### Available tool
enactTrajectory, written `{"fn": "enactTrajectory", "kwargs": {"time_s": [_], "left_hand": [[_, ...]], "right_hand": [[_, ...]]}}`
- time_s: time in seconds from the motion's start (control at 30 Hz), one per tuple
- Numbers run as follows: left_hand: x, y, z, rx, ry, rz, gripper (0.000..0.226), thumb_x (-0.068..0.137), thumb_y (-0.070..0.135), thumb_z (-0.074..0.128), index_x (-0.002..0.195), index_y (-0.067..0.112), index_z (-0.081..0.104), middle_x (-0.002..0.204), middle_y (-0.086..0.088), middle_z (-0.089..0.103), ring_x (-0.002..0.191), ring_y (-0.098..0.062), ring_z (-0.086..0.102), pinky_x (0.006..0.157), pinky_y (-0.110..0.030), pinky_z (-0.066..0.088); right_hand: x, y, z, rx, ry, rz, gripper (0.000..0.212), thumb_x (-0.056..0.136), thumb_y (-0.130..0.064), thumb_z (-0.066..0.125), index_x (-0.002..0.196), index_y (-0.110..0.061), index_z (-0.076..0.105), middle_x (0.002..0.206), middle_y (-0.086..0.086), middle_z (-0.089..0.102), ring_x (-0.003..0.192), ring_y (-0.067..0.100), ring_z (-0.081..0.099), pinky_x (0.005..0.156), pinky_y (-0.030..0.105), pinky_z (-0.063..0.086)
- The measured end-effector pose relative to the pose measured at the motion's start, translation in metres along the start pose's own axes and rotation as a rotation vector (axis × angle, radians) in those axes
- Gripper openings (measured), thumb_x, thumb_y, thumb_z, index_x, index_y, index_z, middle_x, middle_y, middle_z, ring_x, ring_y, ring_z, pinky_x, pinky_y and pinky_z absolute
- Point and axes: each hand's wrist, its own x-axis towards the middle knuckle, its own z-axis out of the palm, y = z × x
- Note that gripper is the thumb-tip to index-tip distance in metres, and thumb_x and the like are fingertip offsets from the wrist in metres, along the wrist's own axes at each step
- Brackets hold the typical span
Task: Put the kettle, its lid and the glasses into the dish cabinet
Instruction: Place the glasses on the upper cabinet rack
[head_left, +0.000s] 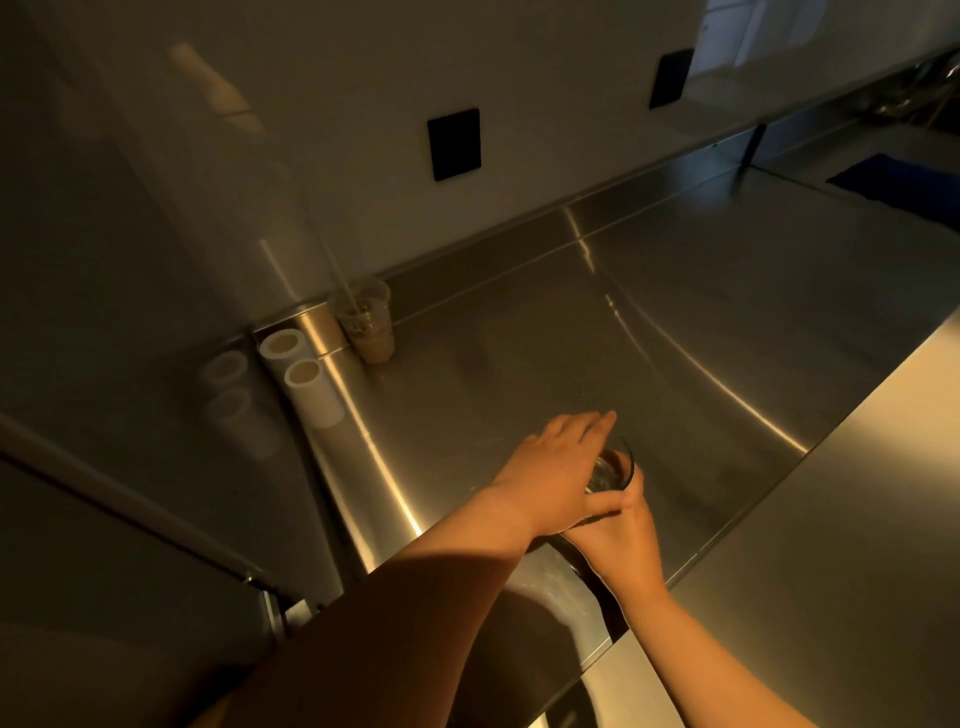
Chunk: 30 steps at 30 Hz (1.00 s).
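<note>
A clear drinking glass (613, 470) is held just above the steel counter (649, 322), near its front edge, with its rim showing to the right of my fingers. My left hand (558, 470) reaches in from the lower left and holds the glass, fingers lying along its far side and thumb across its near side. My right hand (621, 543) grips the glass from below and from the near side. Both hands hide most of the glass. A dark curved edge (569, 558) shows under my left wrist; I cannot tell what it is. No kettle, lid or cabinet is in view.
A plastic cup (370, 327) with a straw and brown dregs stands in the back left corner, beside two white cylinders (306, 384). Black wall plates (454, 143) sit above the counter. A blue cloth (893, 182) lies far right. A paler raised surface (857, 519) borders the right side.
</note>
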Motion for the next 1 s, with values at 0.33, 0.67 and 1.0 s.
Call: {"fn": "enactTrajectory", "kwargs": {"time_s": [0.33, 0.67, 1.0], "left_hand": [[0.004, 0.011, -0.03, -1.432, 0.03, -0.526, 0.06, 0.097, 0.057, 0.016, 0.132, 0.02, 0.047, 0.125, 0.002, 0.058, 0.107, -0.005, 0.057, 0.088, -0.016, 0.044], [-0.008, 0.017, -0.047, -2.058, 0.123, -0.454, 0.075, 0.096, 0.059, 0.013, 0.143, 0.006, 0.035, 0.143, -0.011, 0.046, 0.133, -0.023, 0.041, 0.116, -0.04, 0.023], [-0.052, 0.048, -0.066, -2.424, 0.084, -0.393, 0.057, 0.098, 0.045, 0.031, 0.131, 0.004, 0.052, 0.125, -0.025, 0.058, 0.117, -0.037, 0.055, 0.095, -0.046, 0.044]], "right_hand": [[0.012, -0.03, -0.028, -0.048, 0.04, 0.007, 0.099, 0.047, -0.04, 0.088, 0.128, -0.035, 0.031, 0.105, -0.025, 0.051, 0.095, -0.013, 0.051, 0.071, 0.001, 0.038], [0.016, -0.111, -0.081, -0.044, -0.004, -0.161, 0.089, 0.041, -0.05, 0.084, 0.114, -0.053, 0.033, 0.106, -0.033, 0.052, 0.1, -0.02, 0.048, 0.07, -0.002, 0.038], [-0.01, -0.192, -0.104, -0.007, -0.195, -0.315, 0.085, 0.05, -0.039, 0.089, 0.121, -0.041, 0.042, 0.109, -0.03, 0.056, 0.102, -0.009, 0.055, 0.072, 0.005, 0.045]]}}
